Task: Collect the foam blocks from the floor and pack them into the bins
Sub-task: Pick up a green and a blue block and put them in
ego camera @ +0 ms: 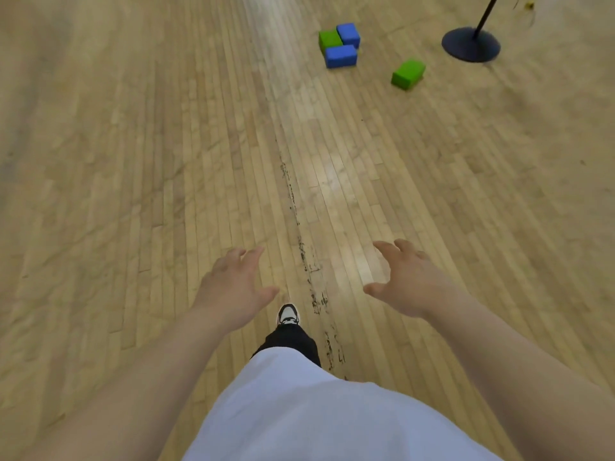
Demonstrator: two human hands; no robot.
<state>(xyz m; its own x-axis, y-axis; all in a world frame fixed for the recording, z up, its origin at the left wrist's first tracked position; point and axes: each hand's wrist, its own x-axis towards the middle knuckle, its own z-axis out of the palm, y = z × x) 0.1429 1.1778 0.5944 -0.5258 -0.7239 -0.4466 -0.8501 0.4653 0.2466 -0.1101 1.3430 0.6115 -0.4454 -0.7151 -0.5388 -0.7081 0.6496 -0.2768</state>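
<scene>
Far ahead on the wooden floor lies a cluster of three foam blocks: a blue block (348,33), a green block (328,39) and another blue block (340,56), touching one another. A lone green block (408,74) lies to their right. My left hand (233,287) and my right hand (406,281) are stretched out in front of me, well short of the blocks, fingers spread and loosely bent, holding nothing. No bin is in view.
A black pole stand with a round base (471,44) stands at the far right, just beyond the lone green block. A dark scuffed line (301,247) runs along the floorboards between my hands. My shoe (288,315) is below them.
</scene>
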